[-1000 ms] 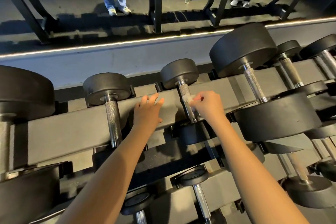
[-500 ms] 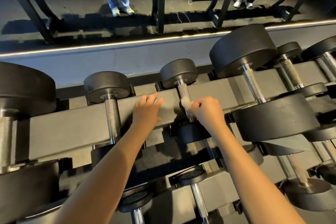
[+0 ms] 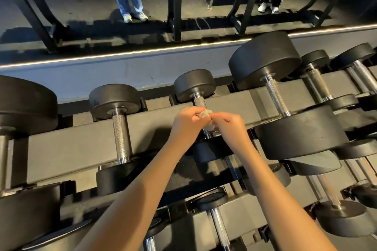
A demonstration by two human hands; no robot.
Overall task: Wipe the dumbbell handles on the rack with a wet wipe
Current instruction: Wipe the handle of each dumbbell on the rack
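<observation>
A crumpled white wet wipe (image 3: pixel 205 114) sits between both my hands, just above the knurled handle (image 3: pixel 200 101) of a small black dumbbell on the top rail of the rack (image 3: pixel 61 149). My left hand (image 3: pixel 186 123) pinches the wipe from the left and my right hand (image 3: pixel 227 126) pinches it from the right. The lower part of that handle is hidden behind my hands. Another small dumbbell's handle (image 3: pixel 120 136) lies to the left, and a large dumbbell's handle (image 3: pixel 277 96) to the right.
Several more dumbbells fill the top rail and a lower tier (image 3: pixel 218 228). A mirror behind the rack reflects another rack and two people's legs (image 3: pixel 130 0). A very large dumbbell head (image 3: pixel 22 104) sits at far left.
My left hand left the rack rail and moved right to take hold of the wipe. My right hand came off the handle and both now hold the wipe above it.
</observation>
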